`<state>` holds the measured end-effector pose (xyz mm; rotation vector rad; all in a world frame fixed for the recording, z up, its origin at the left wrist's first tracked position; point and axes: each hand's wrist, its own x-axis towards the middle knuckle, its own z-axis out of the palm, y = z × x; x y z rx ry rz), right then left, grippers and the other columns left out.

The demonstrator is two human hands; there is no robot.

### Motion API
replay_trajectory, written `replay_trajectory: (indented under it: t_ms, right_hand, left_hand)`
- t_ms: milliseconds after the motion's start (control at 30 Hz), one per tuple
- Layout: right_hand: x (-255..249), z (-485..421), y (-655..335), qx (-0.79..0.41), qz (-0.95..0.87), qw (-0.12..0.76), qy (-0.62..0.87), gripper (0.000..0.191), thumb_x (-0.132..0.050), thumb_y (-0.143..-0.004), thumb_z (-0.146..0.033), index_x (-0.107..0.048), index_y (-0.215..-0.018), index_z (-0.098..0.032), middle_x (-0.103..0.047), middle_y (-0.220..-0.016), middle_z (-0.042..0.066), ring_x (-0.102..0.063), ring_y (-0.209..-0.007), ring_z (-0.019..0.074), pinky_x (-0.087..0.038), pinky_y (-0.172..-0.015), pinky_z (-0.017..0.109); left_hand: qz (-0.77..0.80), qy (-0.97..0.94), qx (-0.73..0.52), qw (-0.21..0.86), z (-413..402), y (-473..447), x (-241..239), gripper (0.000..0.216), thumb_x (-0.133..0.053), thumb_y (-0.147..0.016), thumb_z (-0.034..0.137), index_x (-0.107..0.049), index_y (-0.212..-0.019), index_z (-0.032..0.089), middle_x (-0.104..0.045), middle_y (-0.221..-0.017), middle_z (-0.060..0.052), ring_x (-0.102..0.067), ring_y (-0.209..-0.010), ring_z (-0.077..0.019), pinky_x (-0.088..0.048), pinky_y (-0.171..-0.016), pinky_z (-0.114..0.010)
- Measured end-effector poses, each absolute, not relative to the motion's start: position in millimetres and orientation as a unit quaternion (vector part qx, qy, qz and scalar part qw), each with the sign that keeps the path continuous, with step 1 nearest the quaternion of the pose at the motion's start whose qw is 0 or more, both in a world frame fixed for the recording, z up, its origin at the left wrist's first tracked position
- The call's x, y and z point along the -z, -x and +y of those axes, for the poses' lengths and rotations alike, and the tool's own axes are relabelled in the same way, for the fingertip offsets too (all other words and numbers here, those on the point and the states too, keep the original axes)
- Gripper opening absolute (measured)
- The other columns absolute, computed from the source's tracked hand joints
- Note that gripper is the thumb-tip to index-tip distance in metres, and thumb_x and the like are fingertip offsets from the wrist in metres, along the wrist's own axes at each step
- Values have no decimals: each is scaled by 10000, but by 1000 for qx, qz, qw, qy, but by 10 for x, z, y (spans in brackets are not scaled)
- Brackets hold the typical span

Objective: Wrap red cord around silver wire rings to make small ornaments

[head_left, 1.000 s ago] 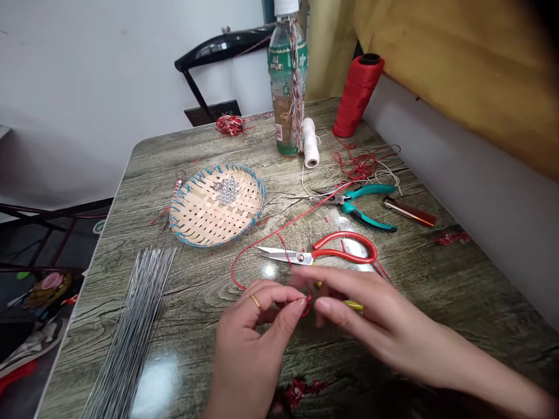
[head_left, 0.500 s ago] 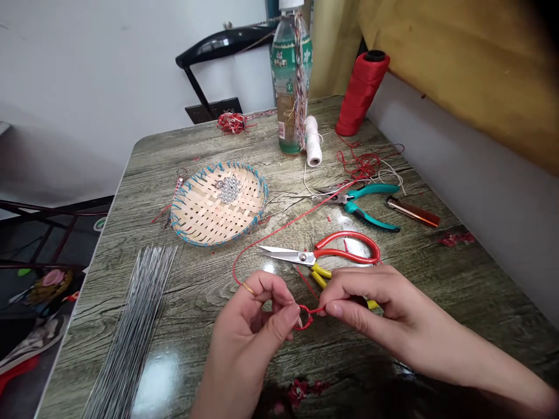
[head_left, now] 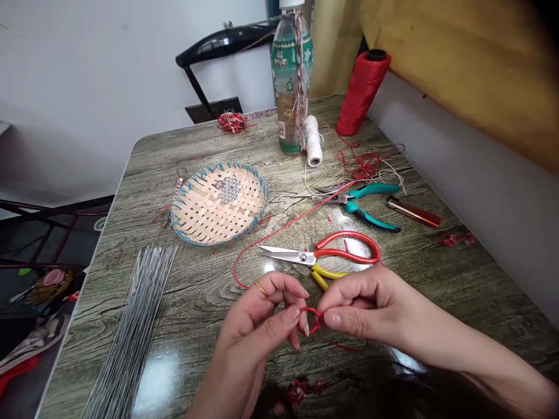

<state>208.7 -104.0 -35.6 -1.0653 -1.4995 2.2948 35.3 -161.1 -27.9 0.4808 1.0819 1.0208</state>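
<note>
someone's left hand (head_left: 266,326) and right hand (head_left: 367,308) both pinching one lil red loop (head_left: 310,309), one pair of scissors (head_left: 309,258), one teal pliers (head_left: 350,205), one chunky red spool (head_left: 363,93), one white spool (head_left: 313,141)

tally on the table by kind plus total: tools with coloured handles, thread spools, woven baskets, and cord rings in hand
Coloured-handled tools: 3 (red-handled metal scissors, teal-handled metal pliers, yellow-handled tool, partly hidden)
Thread spools: 2 (tall red spool, small white spool)
Woven baskets: 1 (round basket with blue lacing)
Cord rings: 1 (small red cord ring)
Total: 7
</note>
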Motion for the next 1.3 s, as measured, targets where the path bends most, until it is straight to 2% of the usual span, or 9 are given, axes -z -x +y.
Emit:
replay_trajectory:
  t_ms: [167, 233, 333, 500, 600, 700, 867, 1067, 1300]
  right_hand:
    - [395, -1039, -2098, -803, -458, 123, 361, 291, -673, -754, -413, -632, -719, -127, -346, -522, -68, -241, -496, 56, -153, -463, 232]
    - [394, -1039, -2090, -811, -441, 133, 360, 273, -695, -735, -396, -638, -714, -130, -363, -525, -64, -259, -505, 62, -165, -475, 236]
    - [376, -1032, -2071, -815, -428, 147, 362, 252, -737, -689, -360, -636, -682, -129, -400, -527, -59, -282, -513, 65, -171, -483, 233]
    - [354, -1013, -2060, -813, -421, 164, 367, 233, -734, -695, -326, -633, -650, -121, -414, -529, -61, -296, -514, 59, -184, -483, 223]
    - [364, -1012, -2065, -809, -435, 160, 362, 234, -722, -709, -335, -640, -669, -120, -455, -563, -49, -320, -535, 64, -195, -494, 226]
    - [377, -1017, -2067, -806, -448, 149, 358, 262, -686, -746, -370, -617, -675, -127, -414, -564, -57, -305, -541, 66, -192, -502, 228]
    - [381, -1013, -2052, -798, -472, 138, 348, 296, -674, -764, -381, -540, -652, -141, -358, -566, -70, -286, -541, 66, -194, -499, 226]
    - [370, -1024, -2034, -761, -520, 136, 363, 336, -639, -785, -431, -510, -649, -152, -362, -584, -61, -298, -554, 75, -219, -499, 223]
    - [321, -1036, -2056, -672, -597, 167, 404, 291, -624, -806, -401, -540, -664, -162, -379, -569, -56, -325, -541, 82, -243, -490, 217]
  left_hand:
    - [436, -186, -469, 746, -1613, -347, 288, 174, -488, -888, 280, -628, -881, 177, -581, -705, -16, -520, -654, -109, -442, -585, -200]
    - [435, -188, -465, 748, -1616, -350, 297, 153, -553, -853, 310, -628, -890, 182, -583, -690, -10, -524, -639, -109, -448, -571, -200]
    - [469, -210, -446, 733, -1615, -363, 320, 97, -693, -745, 233, -648, -818, 187, -586, -658, 16, -518, -599, -89, -442, -540, -174]
    - [545, -324, -445, 632, -1624, -383, 352, 82, -704, -716, 138, -678, -710, 216, -645, -677, 31, -578, -622, -79, -458, -554, -150]
    - [568, -404, -440, 566, -1647, -389, 341, 144, -676, -730, 111, -682, -762, 252, -673, -734, 33, -624, -676, -105, -488, -563, -171]
    - [573, -532, -437, 445, -1664, -394, 324, 250, -621, -754, 51, -695, -850, 270, -672, -778, 25, -622, -740, -115, -498, -627, -197]
    - [558, -655, -418, 291, -1669, -388, 330, 261, -597, -758, 6, -665, -883, 225, -683, -820, -3, -625, -758, -128, -494, -686, -232]
    - [538, -703, -409, 223, -1677, -348, 376, 246, -602, -746, -11, -641, -856, 205, -690, -765, -2, -628, -685, -110, -503, -649, -208]
    - [534, -697, -412, 245, -1672, -350, 388, 196, -644, -751, 36, -632, -829, 216, -688, -721, 18, -632, -645, -105, -507, -619, -198]
